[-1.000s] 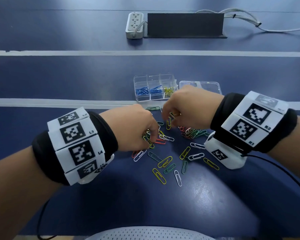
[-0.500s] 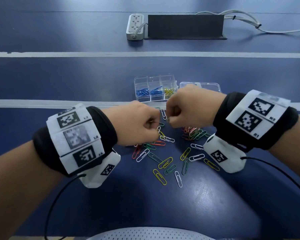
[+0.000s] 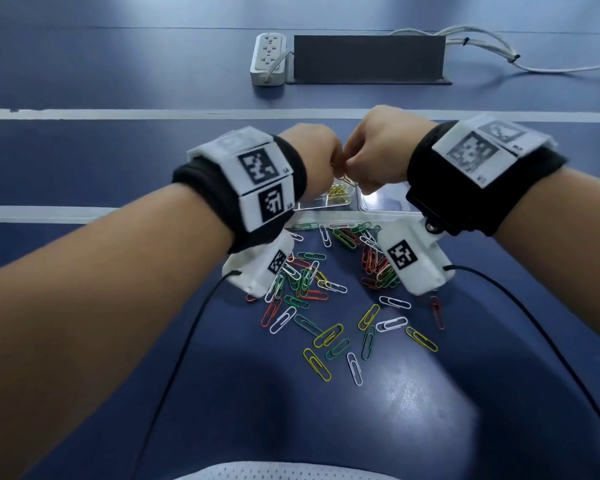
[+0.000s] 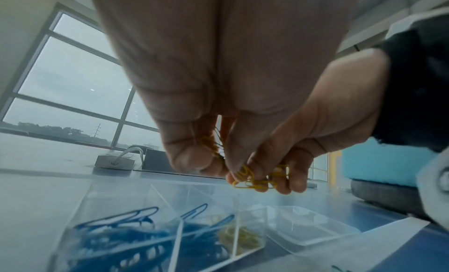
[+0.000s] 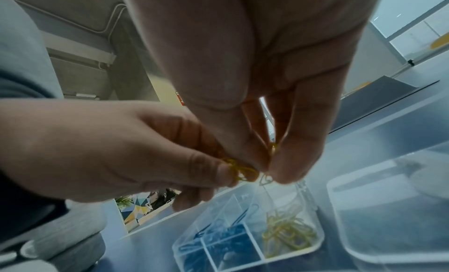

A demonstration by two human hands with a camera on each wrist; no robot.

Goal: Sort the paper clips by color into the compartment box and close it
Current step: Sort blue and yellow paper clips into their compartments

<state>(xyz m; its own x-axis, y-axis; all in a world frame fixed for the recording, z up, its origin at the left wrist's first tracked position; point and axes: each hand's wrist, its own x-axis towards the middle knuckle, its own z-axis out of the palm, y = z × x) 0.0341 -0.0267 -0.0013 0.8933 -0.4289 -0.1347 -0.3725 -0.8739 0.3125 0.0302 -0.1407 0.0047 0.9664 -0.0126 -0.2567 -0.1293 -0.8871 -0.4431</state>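
Observation:
Both hands hover together above the clear compartment box, knuckles nearly touching. My left hand pinches a bunch of yellow paper clips between thumb and fingers. My right hand also pinches yellow paper clips, directly over the box's right-hand compartment, where more yellow clips lie. Blue clips fill the compartments to the left. The box's lid lies open to the right. A loose pile of mixed-colour clips sits on the table nearer to me, under my wrists.
The table is dark blue with white stripes. At the far edge stand a white power strip and a black panel with white cables. Thin black wires run from both wrist cameras.
Both hands have risen from the loose pile and moved away from me to above the box, each carrying yellow clips, and now meet over the yellow compartment.

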